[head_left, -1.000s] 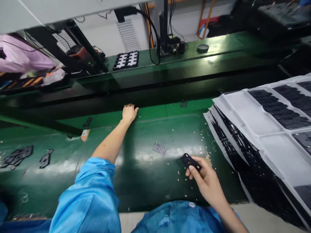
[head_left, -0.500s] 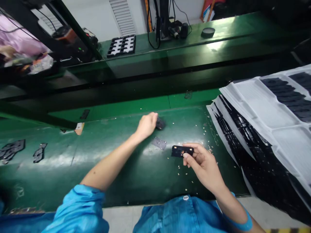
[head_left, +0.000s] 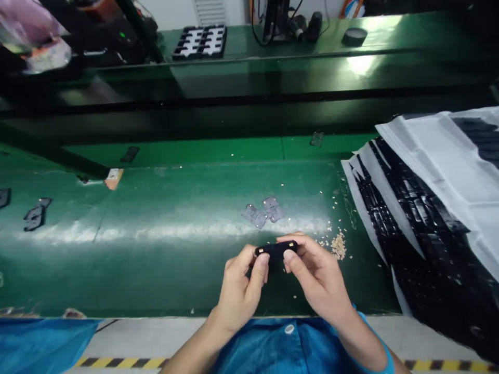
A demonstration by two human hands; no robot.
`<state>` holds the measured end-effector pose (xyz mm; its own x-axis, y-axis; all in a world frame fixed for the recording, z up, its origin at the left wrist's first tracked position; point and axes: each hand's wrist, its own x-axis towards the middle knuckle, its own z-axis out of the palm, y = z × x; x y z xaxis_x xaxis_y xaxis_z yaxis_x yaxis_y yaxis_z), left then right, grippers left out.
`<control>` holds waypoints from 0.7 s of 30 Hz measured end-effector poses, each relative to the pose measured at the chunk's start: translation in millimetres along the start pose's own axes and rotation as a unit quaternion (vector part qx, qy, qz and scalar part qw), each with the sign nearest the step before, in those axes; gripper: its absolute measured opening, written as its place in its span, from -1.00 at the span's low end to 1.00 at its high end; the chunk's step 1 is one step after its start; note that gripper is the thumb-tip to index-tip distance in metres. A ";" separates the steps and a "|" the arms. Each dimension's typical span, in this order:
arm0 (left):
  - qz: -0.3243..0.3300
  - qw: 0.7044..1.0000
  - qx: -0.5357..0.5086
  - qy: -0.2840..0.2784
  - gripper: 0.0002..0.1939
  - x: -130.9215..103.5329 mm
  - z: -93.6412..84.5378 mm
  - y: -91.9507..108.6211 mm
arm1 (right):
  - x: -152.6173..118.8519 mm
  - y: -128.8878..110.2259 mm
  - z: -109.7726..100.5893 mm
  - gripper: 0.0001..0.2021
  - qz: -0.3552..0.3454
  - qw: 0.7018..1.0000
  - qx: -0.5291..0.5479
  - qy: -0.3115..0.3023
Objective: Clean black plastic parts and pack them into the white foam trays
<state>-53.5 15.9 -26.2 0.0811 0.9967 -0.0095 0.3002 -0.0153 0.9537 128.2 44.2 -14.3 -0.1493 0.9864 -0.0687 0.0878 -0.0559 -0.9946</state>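
Note:
Between both hands is a small black plastic part (head_left: 276, 250) with a pale patch near each end, held above the bench close to its front edge. My left hand (head_left: 245, 283) pinches its left end between thumb and fingers. On its right end my right hand (head_left: 314, 272) closes in the same way. Just beyond the hands, two flat dark plates (head_left: 255, 215) lie touching or nearly touching on the green bench (head_left: 156, 270). Beside my right hand is a small heap of tiny beige pieces (head_left: 338, 245), with more scattered around it.
At right, black parts in stacked white trays (head_left: 440, 156) lean over the bench. More black parts (head_left: 35, 214) lie at left. A green post (head_left: 50, 150) crosses the left side. On the rear shelf are a black-and-white tray (head_left: 200, 41) and a round black disc (head_left: 354, 36).
My left hand has come back from the far dark plate and now grips the black part's left end. My right hand has brought the part slightly left. The camera view has shifted.

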 end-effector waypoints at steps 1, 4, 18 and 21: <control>0.008 1.000 0.005 0.012 -0.67 -0.9 2.9 -0.6 | 1.0 -0.2 1.9 -0.82 0.003 1.000 0.003 -0.002; 0.041 0.998 0.035 0.022 -0.74 3.0 5.1 -1.2 | 4.6 -1.0 5.5 -0.79 0.021 1.000 0.022 0.001; -0.003 1.000 0.002 0.030 -0.71 1.9 11.6 -17.2 | 12.5 15.3 15.2 -0.78 0.027 0.999 0.020 0.033; -0.018 1.000 -0.004 0.026 -0.70 1.1 12.8 -20.4 | 9.6 17.7 12.1 -0.77 0.027 0.999 0.004 0.027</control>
<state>-47.3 16.3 -49.5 0.0214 0.9994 -0.0281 0.2935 0.0205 0.9557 116.4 50.8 -33.5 -0.0905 0.9888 -0.1189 0.0858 -0.1112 -0.9901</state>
